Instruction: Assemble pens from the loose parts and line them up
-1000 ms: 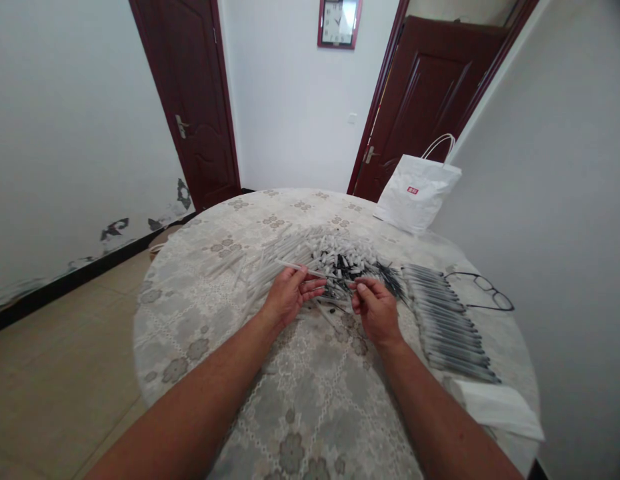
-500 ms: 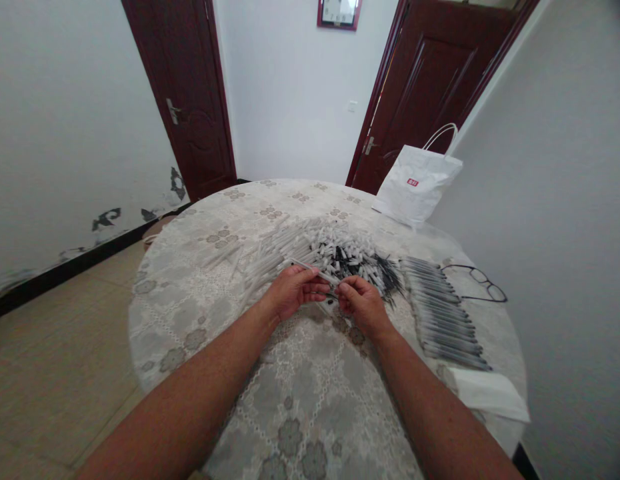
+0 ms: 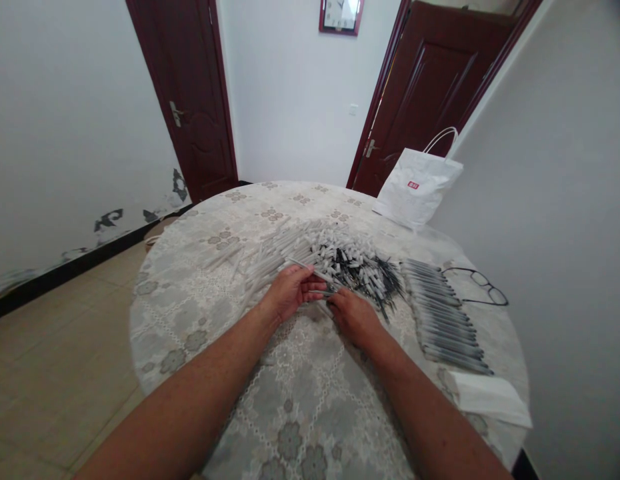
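Observation:
My left hand (image 3: pixel 293 292) is closed on a slim whitish pen barrel (image 3: pixel 297 263), which lies slanted between thumb and fingers. Close beside its fingertips is my right hand (image 3: pixel 357 319), low over the tablecloth with its fingers pinched together. Whatever is in that pinch is too small and hidden to name. Just beyond both hands lies a heap of loose pen parts: pale barrels (image 3: pixel 270 257) to the left, short white caps (image 3: pixel 345 237) at the back, and thin dark refills (image 3: pixel 387 277) to the right. Finished-looking pens (image 3: pixel 447 320) lie side by side in a row further right.
A patterned cloth covers the round table (image 3: pixel 290 387). Black-framed glasses (image 3: pixel 483 283) rest right of the pen row, with a folded white sheet (image 3: pixel 490 399) nearer me. A white paper bag (image 3: pixel 415 183) stands at the back right, close to the wall.
My right hand has dropped from the end of the barrel and moved slightly down. The left hand still holds the barrel in nearly the same place.

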A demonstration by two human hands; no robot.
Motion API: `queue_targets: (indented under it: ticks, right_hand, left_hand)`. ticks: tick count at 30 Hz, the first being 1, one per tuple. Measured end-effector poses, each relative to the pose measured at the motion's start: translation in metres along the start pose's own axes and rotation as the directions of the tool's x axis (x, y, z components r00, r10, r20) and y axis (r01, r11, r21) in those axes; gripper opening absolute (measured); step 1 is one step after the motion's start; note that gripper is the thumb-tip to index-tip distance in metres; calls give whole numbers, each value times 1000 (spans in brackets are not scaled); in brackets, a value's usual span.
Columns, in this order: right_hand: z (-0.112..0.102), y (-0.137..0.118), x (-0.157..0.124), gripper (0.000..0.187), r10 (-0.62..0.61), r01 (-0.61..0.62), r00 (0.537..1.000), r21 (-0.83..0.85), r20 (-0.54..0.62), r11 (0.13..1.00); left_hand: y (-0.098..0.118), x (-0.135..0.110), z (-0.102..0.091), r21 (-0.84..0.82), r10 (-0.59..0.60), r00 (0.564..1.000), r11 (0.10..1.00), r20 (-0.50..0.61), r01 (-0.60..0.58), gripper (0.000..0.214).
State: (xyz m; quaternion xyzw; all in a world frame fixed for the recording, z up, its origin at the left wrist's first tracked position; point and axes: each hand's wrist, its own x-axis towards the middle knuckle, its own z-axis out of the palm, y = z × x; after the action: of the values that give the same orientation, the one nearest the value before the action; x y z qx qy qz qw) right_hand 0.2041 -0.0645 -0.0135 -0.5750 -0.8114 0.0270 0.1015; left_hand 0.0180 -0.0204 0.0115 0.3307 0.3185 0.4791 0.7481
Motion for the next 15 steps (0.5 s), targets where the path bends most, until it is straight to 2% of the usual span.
queue_targets:
  ticks: [8, 15]
  right_hand:
    - [0, -2, -2, 14, 108, -109, 994, -66, -9, 992]
    - [-4, -3, -4, 17, 151, -153, 988, -127, -22, 980]
  left_hand:
    - [-4, 2, -2, 19, 4, 1000, 1000, -2, -4, 18]
    - [-5, 1, -2, 71, 9, 1000, 997, -14, -8, 20]
